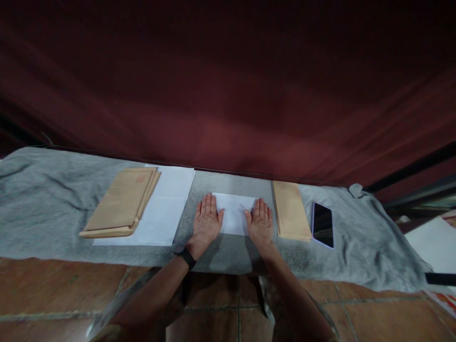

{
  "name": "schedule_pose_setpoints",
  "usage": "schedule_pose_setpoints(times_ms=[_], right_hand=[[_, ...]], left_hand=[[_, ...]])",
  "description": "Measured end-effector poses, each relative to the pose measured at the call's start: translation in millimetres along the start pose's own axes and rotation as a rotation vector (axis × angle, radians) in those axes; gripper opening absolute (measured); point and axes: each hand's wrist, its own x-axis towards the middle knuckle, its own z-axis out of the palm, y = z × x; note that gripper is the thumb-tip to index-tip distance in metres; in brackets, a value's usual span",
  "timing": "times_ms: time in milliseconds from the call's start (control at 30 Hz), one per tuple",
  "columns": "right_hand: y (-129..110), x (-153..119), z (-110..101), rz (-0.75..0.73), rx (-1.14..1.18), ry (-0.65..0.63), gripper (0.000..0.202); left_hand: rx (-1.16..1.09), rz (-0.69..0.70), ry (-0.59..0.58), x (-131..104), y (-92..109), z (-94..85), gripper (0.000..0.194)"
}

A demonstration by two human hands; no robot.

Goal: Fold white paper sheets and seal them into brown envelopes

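Observation:
A white sheet of paper (234,214), small enough to look folded, lies flat on the grey cloth between my hands. My left hand (207,218) rests open over its left edge, fingers stretched forward and thumb on the paper. Over the right edge lies my right hand (260,221), also flat with the fingers extended. Left of them, a pile of brown envelopes (119,199) sits partly on top of larger white sheets (167,204). Close to my right hand is another stack of narrow brown envelopes (291,211).
A phone (323,225) with a dark screen lies right of the narrow envelopes. Grey cloth (46,204) covers the bench, wrinkled at both ends. Behind it rises a dark red curtain-like surface (221,118). Brown floor tiles (388,318) show in front.

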Motion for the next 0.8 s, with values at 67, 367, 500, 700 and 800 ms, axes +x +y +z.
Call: schedule_pose_setpoints(times_ms=[67, 367, 500, 700, 800], right_hand=[[2.7, -1.1, -1.4, 0.001, -0.004, 0.000, 0.069], [6.0, -7.1, -5.5, 0.057, 0.044, 0.047, 0.067], [-15.0, -10.1, -12.3, -0.072, 0.137, -0.023, 0.061], [-54.8, -19.7, -14.9, -0.185, 0.336, -0.198, 0.061], [-55.9, -22.4, -13.3, -0.170, 0.293, -0.225, 0.062]], left_hand=[[0.009, 0.000, -0.001, -0.7, -0.7, 0.2, 0.065], [-0.006, -0.017, 0.061, -5.1, -1.9, -9.6, 0.065], [-0.069, 0.184, 0.036, -14.5, 14.0, -10.4, 0.063], [-0.072, 0.447, 0.004, -34.8, 27.2, 15.6, 0.070], [-0.053, 0.440, -0.033, -37.0, 24.7, 18.4, 0.068]])
